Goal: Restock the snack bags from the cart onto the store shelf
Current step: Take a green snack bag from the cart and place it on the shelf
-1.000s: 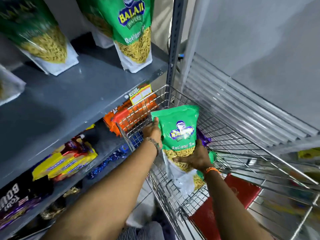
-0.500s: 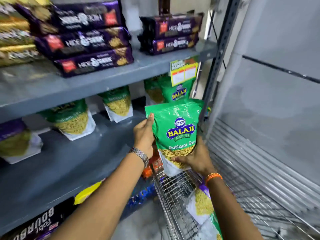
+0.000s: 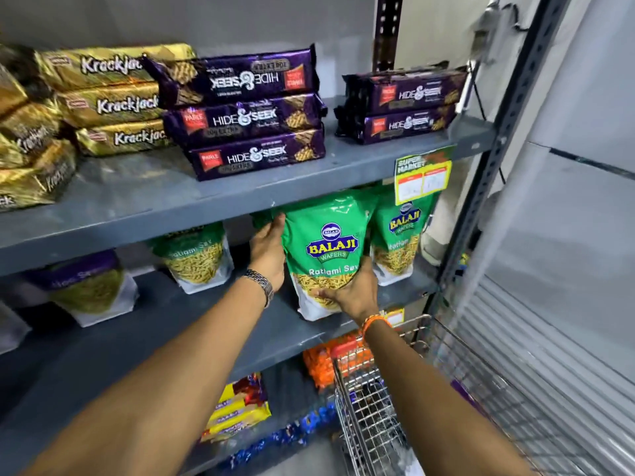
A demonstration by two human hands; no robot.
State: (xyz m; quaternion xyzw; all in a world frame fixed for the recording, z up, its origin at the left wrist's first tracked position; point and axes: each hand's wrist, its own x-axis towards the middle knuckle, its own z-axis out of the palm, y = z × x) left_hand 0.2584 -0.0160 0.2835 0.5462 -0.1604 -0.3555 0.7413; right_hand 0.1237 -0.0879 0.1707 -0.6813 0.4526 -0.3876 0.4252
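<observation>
A green Balaji Ratlami Sev snack bag point(image 3: 326, 249) stands upright on the grey middle shelf point(image 3: 192, 324), held by both hands. My left hand point(image 3: 268, 250) grips its upper left edge. Across its lower front, my right hand point(image 3: 350, 292) presses over the white base. Another green Balaji bag point(image 3: 400, 242) stands just to the right, partly behind a yellow price tag point(image 3: 422, 178). Further left on the same shelf are a green sev bag point(image 3: 196, 257) and a purple-topped bag point(image 3: 92, 286). The wire cart point(image 3: 381, 407) sits at the lower right.
The upper shelf point(image 3: 347, 163) carries stacked purple Hide & Seek packs point(image 3: 247, 118) and gold Krackjack packs point(image 3: 106, 101). Orange packets point(image 3: 323, 365) and yellow packets point(image 3: 237, 407) lie on the lower shelf. A slotted metal upright point(image 3: 498, 139) and a grey wall close the right side.
Both hands lifted the green bag out of the cart, carried it up and forward, and set it on the middle shelf beside the other Balaji bag. The view tilted upward.
</observation>
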